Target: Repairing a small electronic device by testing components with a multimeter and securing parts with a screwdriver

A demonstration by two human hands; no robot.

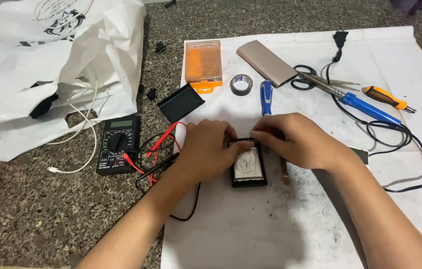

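Fingers of both your hands, left and right, pinch the top edge of the small black open case, pinning it flat on the white sheet covering the counter, with the multimeter and blue screwdriver close by for easy reach.

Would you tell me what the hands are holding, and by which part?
Both the left hand and right hand grip the small black open case at its far, top edge; it lies on the white sheet.
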